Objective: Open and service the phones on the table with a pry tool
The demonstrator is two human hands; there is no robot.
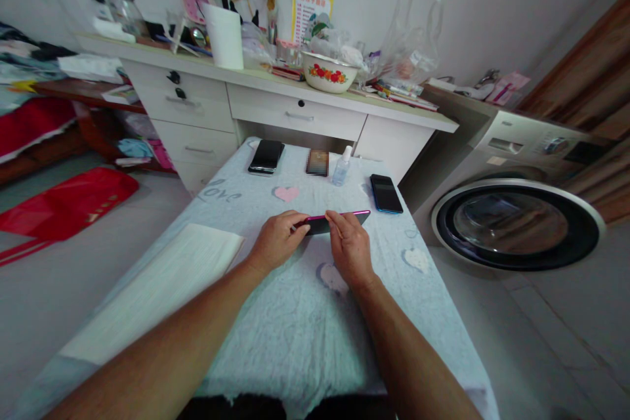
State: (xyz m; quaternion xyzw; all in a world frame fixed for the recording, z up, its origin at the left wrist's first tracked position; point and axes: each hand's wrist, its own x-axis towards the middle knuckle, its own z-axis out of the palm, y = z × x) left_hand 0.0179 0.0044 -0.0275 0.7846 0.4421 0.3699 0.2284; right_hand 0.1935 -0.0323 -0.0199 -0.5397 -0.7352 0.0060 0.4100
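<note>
"Item 1?"
"Phone (319,226), qty 1, magenta edge. Loc.: mid table (295,308); from here can't tell if it touches the cloth."
"Orientation?"
"Long axis L–R, R end a bit farther from the person. Tipped up on its side: magenta edge uppermost, dark face twd. person."
"Hands?"
"Both on it. L hand (278,239) pinching L end; R hand (352,246) gripping nr. mid, R end poking out past it."
"Containers?"
"Spray btl. (339,173), see-through, upright, beyond phone; fill level unclear. Floral bowl (317,77) on counter (275,83), crumpled clear plastic at rim, in or behind, can't tell. Lidded jar (128,12), far L, contents unclear. Clear bag (413,60), R of bowl, sth. inside, can't ID."
</note>
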